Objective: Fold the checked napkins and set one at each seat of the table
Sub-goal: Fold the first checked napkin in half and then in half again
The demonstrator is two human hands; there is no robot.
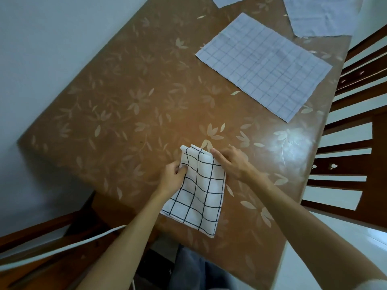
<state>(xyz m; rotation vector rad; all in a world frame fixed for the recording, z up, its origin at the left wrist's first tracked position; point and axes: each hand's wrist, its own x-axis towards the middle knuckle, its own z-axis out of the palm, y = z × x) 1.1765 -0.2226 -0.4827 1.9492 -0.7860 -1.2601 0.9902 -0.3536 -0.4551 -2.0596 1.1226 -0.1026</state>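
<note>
A white napkin with black checks [199, 191] hangs folded over the near edge of the brown flower-patterned table [125, 101]. My left hand [172, 177] pinches its upper left edge. My right hand [230, 162] grips its upper right edge, thumb on the cloth. A second checked napkin [266, 65] lies flat and unfolded at the table's far right. Two more pale cloths lie at the far edge, one [320, 15] at the right corner and one [228, 0] cut off by the frame.
A dark wooden slatted chair [351, 147] stands against the table's right side. Another wooden chair [52, 237] with a white cable [62, 248] over it sits at the near left. A pale wall runs along the left.
</note>
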